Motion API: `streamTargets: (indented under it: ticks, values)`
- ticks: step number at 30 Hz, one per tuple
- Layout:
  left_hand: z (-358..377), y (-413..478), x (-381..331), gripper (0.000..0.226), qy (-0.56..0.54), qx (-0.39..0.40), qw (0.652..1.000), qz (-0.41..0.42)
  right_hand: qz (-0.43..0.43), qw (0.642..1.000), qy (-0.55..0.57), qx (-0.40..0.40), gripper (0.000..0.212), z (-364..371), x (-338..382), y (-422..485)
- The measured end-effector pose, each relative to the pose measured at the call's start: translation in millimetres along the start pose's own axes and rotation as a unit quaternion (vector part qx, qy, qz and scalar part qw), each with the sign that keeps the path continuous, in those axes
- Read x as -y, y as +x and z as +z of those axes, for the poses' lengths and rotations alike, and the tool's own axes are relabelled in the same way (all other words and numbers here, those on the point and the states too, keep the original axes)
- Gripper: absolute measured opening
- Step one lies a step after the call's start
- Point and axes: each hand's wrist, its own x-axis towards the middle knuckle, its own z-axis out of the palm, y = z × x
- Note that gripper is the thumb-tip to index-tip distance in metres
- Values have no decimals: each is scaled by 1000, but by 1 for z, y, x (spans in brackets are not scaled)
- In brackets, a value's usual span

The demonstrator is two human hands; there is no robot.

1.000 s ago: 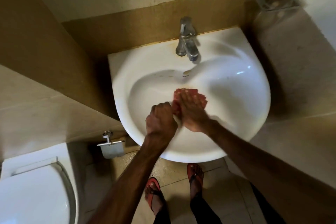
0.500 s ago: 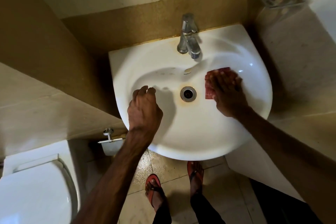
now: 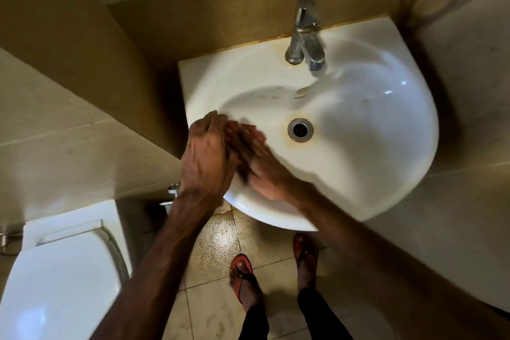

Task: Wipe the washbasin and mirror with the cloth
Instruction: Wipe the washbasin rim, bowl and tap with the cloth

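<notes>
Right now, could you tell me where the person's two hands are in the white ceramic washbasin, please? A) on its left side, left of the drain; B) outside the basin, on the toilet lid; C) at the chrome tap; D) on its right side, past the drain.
A: both the left hand and right hand sit together on the white ceramic washbasin's left side, left of the round metal drain.

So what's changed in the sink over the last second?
The right hand swept from the basin's right side, past the drain, to its left wall, where it now meets the left hand. It is blurred; the red cloth seen under it before is barely visible now. The washbasin, tap and toilet look unchanged.
</notes>
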Motion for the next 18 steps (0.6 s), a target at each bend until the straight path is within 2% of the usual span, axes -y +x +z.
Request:
streamTargets:
  ticks: [2,3,4,5,7,8,11,14,18]
  values:
    - [3,-3,-2,58,21,5,1000,0,23,994,-92,59,57,-35,-35,-7]
    - [4,-5,-2,63,37,7,999,0,30,988,-143,57,56,-56,-54,-11]
    - [5,-7,-2,66,51,7,999,0,81,985,-149,39,55,-75,-72,-18]
    - [5,-8,-1,68,60,6,998,-1,126,969,-211,0,59,-90,-89,-26]
    - [6,-11,1,71,59,-1,998,-6,199,915,-343,-76,74,-97,-104,-35]
    - [6,-11,3,72,53,-5,999,-7,226,901,-361,-89,77,-89,-101,-32]
    - [7,-11,6,74,33,-16,999,-6,276,918,-262,-114,71,-41,-64,-2]
    - [5,-11,10,73,7,-28,1000,-7,248,960,-88,-97,61,0,-14,33]
    - [2,-10,21,54,-44,-33,998,-12,92,988,38,-119,59,24,29,38]
